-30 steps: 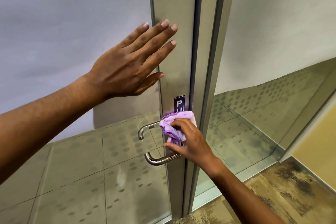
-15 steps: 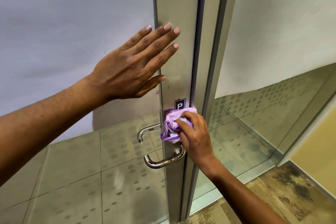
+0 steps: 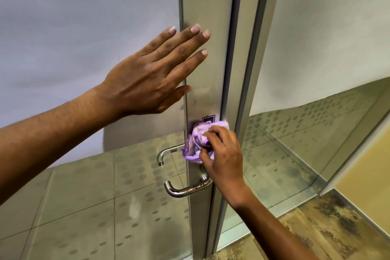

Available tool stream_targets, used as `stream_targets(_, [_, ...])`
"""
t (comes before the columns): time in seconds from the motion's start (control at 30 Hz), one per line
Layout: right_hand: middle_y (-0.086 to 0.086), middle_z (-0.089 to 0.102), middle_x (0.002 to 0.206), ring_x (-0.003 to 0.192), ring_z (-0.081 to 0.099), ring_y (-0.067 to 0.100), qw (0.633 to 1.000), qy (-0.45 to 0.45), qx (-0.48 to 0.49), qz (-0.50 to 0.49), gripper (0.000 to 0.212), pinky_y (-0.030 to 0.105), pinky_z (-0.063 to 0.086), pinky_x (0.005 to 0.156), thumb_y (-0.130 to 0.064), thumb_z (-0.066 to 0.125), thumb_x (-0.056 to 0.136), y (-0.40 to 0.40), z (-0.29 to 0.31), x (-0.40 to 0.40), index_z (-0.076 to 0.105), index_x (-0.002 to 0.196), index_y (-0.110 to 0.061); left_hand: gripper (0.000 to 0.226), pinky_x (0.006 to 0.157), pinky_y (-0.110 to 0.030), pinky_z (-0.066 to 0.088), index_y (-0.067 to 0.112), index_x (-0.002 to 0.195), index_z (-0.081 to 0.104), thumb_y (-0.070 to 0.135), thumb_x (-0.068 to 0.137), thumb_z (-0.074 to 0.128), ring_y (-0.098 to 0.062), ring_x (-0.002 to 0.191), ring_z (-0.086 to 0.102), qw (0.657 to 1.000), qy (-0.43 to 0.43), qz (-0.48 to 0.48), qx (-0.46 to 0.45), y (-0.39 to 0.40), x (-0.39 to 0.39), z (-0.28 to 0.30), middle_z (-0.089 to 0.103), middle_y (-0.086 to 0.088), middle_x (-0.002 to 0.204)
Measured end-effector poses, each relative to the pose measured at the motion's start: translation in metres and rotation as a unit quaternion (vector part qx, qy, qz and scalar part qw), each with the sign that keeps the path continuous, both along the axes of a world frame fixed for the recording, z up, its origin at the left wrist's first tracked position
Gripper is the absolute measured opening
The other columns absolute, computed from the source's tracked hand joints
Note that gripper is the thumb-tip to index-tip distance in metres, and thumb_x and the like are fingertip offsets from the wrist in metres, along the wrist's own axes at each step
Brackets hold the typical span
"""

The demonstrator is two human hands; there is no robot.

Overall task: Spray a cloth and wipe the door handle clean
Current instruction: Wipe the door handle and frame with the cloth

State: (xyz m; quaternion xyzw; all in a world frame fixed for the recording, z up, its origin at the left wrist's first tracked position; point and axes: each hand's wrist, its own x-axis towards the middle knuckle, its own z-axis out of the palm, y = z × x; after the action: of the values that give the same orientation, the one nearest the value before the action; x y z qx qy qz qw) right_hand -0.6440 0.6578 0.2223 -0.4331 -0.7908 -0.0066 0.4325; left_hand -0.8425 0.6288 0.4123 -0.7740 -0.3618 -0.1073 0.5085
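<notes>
My right hand grips a crumpled purple cloth and presses it against the metal door stile just above the steel lever handle. The cloth covers most of a small dark push sign. The handle's near lever lies bare below the cloth, with rusty marks along it. A second lever shows through the glass on the door's far side. My left hand rests flat with spread fingers on the frosted glass door and the stile's edge, holding nothing.
The metal door frame stands just right of the stile. A fixed glass panel with frosted upper half lies to the right. Dotted tiled floor shows through the lower glass. Mottled brown floor and a yellow wall are at bottom right.
My right hand has carried the cloth up from the lever onto the stile, covering more of the push sign and baring the lever. My left hand has stayed pressed on the door.
</notes>
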Motion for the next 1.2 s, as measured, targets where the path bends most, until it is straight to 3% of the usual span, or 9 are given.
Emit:
stream_targets(0.27, [-0.004,0.061,0.103,0.093,0.056,0.018,0.999,-0.005,-0.052,0.009,0.03,0.033,0.057,0.064,-0.015,0.077,0.066,-0.003,-0.029,0.006,0.067,0.094,-0.021,0.061,0.125,-0.056,0.027,-0.002,0.156,0.03,0.035,0.11,0.039,-0.042,0.154,0.023,1.0,-0.002,-0.003,0.003,-0.002,0.001,0.0,0.025,-0.028,0.164])
stream_targets(0.33, [-0.001,0.063,0.105,0.094,0.057,0.019,0.999,0.015,-0.037,0.023,0.028,0.032,0.056,0.066,-0.012,0.076,0.068,0.0,-0.016,0.008,0.069,0.094,-0.018,0.061,0.125,-0.056,0.026,-0.003,0.157,0.029,0.035,0.11,0.039,-0.042,0.154,0.023,1.0,-0.003,0.0,0.004,-0.002,0.001,0.0,0.025,-0.028,0.165])
stream_targets(0.43, [0.004,0.062,0.111,0.1,0.055,0.02,0.997,0.055,0.018,0.041,0.031,0.021,0.047,0.074,-0.012,0.072,0.072,0.007,0.021,0.007,0.066,0.102,-0.015,0.061,0.126,-0.056,0.025,-0.003,0.157,0.028,0.034,0.11,0.038,-0.042,0.155,0.021,1.0,-0.004,0.001,0.004,-0.002,0.001,0.001,0.023,-0.028,0.165])
stream_targets(0.6, [0.003,0.06,0.115,0.106,0.052,0.019,0.997,0.027,0.057,0.04,0.042,0.018,0.037,0.085,-0.013,0.072,0.073,0.014,0.056,0.008,0.062,0.113,-0.018,0.062,0.127,-0.055,0.023,-0.002,0.158,0.025,0.038,0.111,0.033,-0.043,0.155,0.021,1.0,0.003,0.012,0.002,-0.002,0.0,0.001,0.022,-0.028,0.165])
stream_targets(0.8, [0.002,0.06,0.111,0.098,0.053,0.02,1.0,-0.012,-0.013,0.009,0.039,0.025,0.05,0.074,-0.016,0.073,0.072,0.004,0.012,0.004,0.064,0.11,-0.02,0.063,0.126,-0.057,0.025,-0.001,0.158,0.024,0.039,0.111,0.032,-0.044,0.154,0.022,1.0,0.007,0.015,-0.006,-0.004,0.001,0.001,0.023,-0.029,0.164])
stream_targets(1.03, [-0.004,0.062,0.098,0.087,0.055,0.017,0.997,-0.055,-0.055,-0.023,0.031,0.022,0.047,0.065,-0.017,0.08,0.068,-0.006,-0.027,-0.002,0.07,0.096,-0.022,0.064,0.125,-0.058,0.027,-0.002,0.158,0.026,0.041,0.111,0.033,-0.044,0.154,0.023,1.0,0.002,0.008,0.0,-0.003,0.001,0.001,0.024,-0.028,0.165])
stream_targets(1.13, [-0.005,0.062,0.095,0.087,0.054,0.015,0.994,0.0,-0.109,0.018,0.022,0.022,0.048,0.069,-0.014,0.076,0.07,0.0,-0.02,0.006,0.072,0.091,-0.019,0.064,0.126,-0.057,0.025,-0.002,0.158,0.025,0.04,0.111,0.032,-0.043,0.155,0.021,1.0,0.006,0.009,-0.002,-0.004,0.002,0.001,0.022,-0.028,0.165])
stream_targets(1.2, [-0.005,0.062,0.09,0.083,0.059,0.014,0.967,0.125,-0.201,0.091,0.021,0.021,0.051,0.072,-0.005,0.075,0.071,0.003,-0.01,0.021,0.073,0.086,-0.02,0.063,0.126,-0.056,0.025,-0.002,0.158,0.025,0.04,0.111,0.03,-0.042,0.155,0.021,1.0,0.006,0.009,0.001,-0.004,0.002,0.001,0.022,-0.028,0.165])
